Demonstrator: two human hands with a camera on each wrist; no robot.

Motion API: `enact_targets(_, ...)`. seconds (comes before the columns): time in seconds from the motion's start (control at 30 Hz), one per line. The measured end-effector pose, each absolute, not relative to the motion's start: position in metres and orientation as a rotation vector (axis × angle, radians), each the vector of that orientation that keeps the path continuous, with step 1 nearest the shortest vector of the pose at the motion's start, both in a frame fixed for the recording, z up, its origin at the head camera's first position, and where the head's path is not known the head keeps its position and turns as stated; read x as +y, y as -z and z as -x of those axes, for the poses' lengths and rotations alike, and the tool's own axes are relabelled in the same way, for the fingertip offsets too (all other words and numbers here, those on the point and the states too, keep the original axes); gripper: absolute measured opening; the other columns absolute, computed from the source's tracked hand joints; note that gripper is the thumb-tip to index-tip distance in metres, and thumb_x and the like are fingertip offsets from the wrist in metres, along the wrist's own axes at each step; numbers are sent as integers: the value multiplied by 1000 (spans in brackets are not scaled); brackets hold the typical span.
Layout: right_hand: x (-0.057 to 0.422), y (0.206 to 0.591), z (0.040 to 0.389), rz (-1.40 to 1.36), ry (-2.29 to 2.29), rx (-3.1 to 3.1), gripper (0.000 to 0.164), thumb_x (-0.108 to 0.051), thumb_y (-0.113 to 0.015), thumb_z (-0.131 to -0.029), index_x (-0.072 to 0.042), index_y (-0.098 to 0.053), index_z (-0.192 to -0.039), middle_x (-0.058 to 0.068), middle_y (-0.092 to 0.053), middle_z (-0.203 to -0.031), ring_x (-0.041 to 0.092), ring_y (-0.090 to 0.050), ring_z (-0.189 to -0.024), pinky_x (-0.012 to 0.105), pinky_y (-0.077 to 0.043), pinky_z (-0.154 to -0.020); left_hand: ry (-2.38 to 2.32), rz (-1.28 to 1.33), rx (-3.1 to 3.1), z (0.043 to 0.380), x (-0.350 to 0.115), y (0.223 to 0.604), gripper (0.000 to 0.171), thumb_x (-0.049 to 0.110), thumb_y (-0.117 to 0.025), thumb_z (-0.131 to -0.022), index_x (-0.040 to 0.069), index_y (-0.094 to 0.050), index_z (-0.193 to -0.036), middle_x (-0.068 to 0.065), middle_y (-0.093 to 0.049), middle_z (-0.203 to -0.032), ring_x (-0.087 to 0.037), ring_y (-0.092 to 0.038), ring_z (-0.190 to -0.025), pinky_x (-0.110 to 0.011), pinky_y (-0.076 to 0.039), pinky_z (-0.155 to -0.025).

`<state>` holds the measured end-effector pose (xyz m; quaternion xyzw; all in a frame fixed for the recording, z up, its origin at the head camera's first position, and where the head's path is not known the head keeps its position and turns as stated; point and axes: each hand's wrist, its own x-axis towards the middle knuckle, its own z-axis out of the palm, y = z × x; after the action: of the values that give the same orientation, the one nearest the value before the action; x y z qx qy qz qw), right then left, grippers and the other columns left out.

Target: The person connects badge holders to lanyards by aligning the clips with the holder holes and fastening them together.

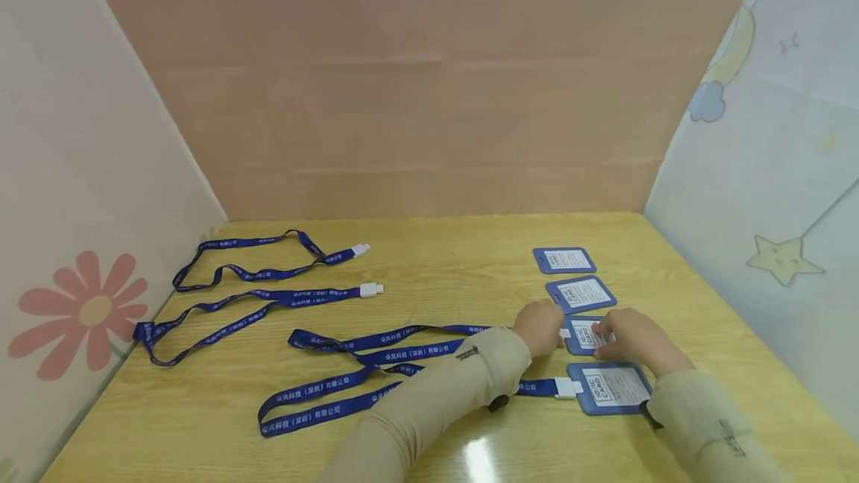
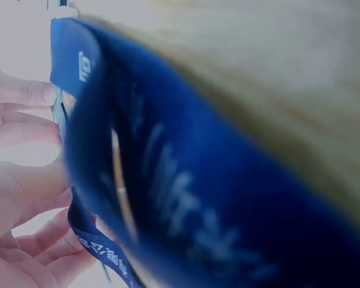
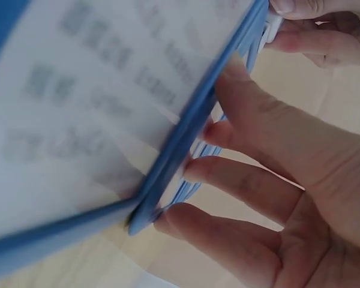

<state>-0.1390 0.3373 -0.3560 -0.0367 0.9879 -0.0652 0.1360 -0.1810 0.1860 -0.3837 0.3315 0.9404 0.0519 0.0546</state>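
Observation:
Near the right of the table, my left hand [image 1: 539,326] pinches the white clip [image 1: 565,333] at the end of a blue lanyard [image 1: 396,336]. Across from it, my right hand [image 1: 637,341] grips a blue card holder [image 1: 580,335] with fingers and thumb on its edges, as the right wrist view also shows. The clip meets the holder's slotted end, between both hands. Just below lies another card holder [image 1: 612,387], its end joined to the white clip [image 1: 567,387] of a second blue lanyard [image 1: 305,416]. In the left wrist view, lanyard strap [image 2: 168,162] crosses close to the camera.
Two more card holders, an upper one [image 1: 565,260] and a lower one [image 1: 581,294], lie behind the hands. At the left are two loose blue lanyards with white clips, one farther back [image 1: 235,244] and one nearer [image 1: 231,326]. Printed panels border the wooden table [image 1: 456,274].

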Motion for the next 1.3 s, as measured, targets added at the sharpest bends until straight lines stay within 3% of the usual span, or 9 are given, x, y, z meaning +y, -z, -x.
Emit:
enact_targets(0.27,336,354,147,59,163,2813,42,-21,-81,-68,2,-69,-100,22,-68,-102,31,-63,-88,49,-49,-80,-5,-1066,2886,180,187,380,14,38,-70,-81,26,-69,-87,14,-67,-82,-2,-57,-72,-16,-47,-67)
enact_targets(0.67,339,356,145,72,181,2837,43,-21,-81,-66,3,-69,-99,22,-69,-100,26,-63,-84,48,-49,-79,16,-1069,2939,177,186,389,22,45,-68,-79,27,-70,-93,15,-68,-88,1,-59,-76,-15,-48,-64)
enact_targets(0.93,339,357,146,32,187,2809,44,-22,-81,-67,3,-69,-101,22,-68,-101,29,-62,-87,49,-49,-81,-3,-1067,2896,176,180,388,17,40,-63,-86,26,-70,-92,14,-66,-89,0,-59,-79,-16,-49,-66)
enact_targets(1.03,340,359,146,30,180,2804,46,-23,-81,-67,4,-68,-102,23,-67,-101,28,-62,-86,49,-49,-80,-45,-1061,2816,176,175,388,22,40,-57,-90,27,-67,-106,15,-66,-97,0,-59,-85,-16,-49,-72)
enact_targets(1.17,341,358,147,35,179,2804,46,-24,-81,-66,3,-69,-101,23,-67,-102,31,-63,-87,50,-48,-80,-162,-1075,2642,178,162,383,42,42,-49,-94,28,-49,-134,15,-58,-127,1,-54,-115,-16,-43,-95)
enact_targets(1.3,340,358,148,49,192,2805,46,-24,-82,-64,2,-69,-100,23,-67,-102,37,-62,-92,52,-47,-81,-231,-1106,2569,179,134,371,52,44,-47,-95,24,-38,-142,10,-48,-140,-4,-46,-128,-19,-37,-105)
